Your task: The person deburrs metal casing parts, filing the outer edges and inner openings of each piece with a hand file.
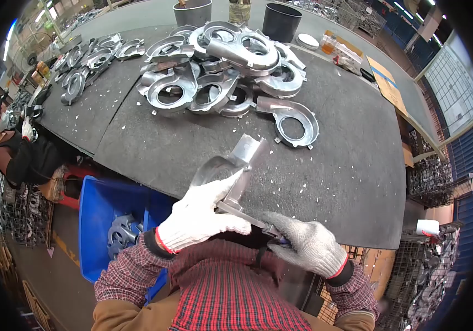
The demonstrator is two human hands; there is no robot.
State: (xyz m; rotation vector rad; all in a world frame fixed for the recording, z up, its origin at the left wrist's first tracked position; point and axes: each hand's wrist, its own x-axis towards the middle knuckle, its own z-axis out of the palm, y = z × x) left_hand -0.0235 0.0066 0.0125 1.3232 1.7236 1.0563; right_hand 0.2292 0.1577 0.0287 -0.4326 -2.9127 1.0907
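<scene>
My left hand [196,219], in a white knit glove, is closed around a silver metal casting [248,150] with a curved housing and a square outlet. The casting is tilted above the near edge of the dark work table. In a greyish glove, my right hand [309,246] grips the handle of a flat metal file [241,213]. The file's blade points left and lies against the casting's near edge, close to my left thumb. Exact contact is partly hidden. One loose casting [294,126] rests on the table beyond my hands.
A pile of similar castings [170,91] covers the table's far middle, with more castings [73,88] at left. A blue bin [90,231] holding castings stands below left. Buckets [281,23] stand at the back. Another person [15,143] works at far left.
</scene>
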